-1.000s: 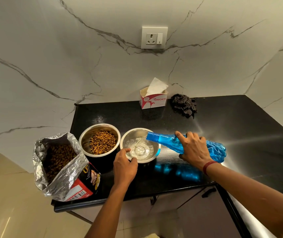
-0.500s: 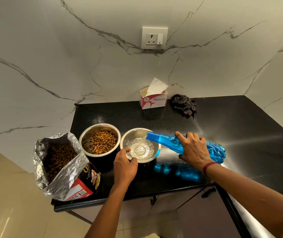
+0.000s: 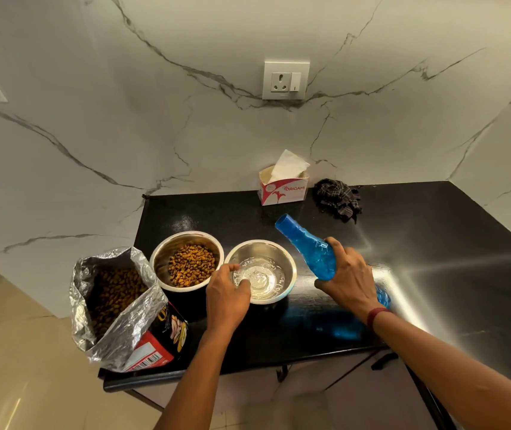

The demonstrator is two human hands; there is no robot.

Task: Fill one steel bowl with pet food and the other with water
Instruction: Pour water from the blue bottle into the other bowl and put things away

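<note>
Two steel bowls stand side by side on the black counter [image 3: 434,243]. The left bowl [image 3: 162,259] holds brown kibble. The right bowl [image 3: 290,268] holds a shallow layer of clear water. My left hand [image 3: 226,296] grips the near-left rim of the water bowl, thumb inside. My right hand [image 3: 348,280] holds a blue plastic bottle [image 3: 310,252] by its body, to the right of that bowl. The bottle tilts with its open mouth pointing up and to the back left, clear of the bowl. No water is flowing.
An open foil pet food bag [image 3: 117,305] stands at the counter's front left corner, beside the kibble bowl. A tissue box [image 3: 282,190] and a crumpled dark cloth [image 3: 338,198] sit at the back by the marble wall. The counter's front edge lies below my wrists.
The bottle was lying low with its mouth over the water bowl's rim, pouring. My right hand has now swung its mouth up and away from the bowl. My left hand stays on the rim.
</note>
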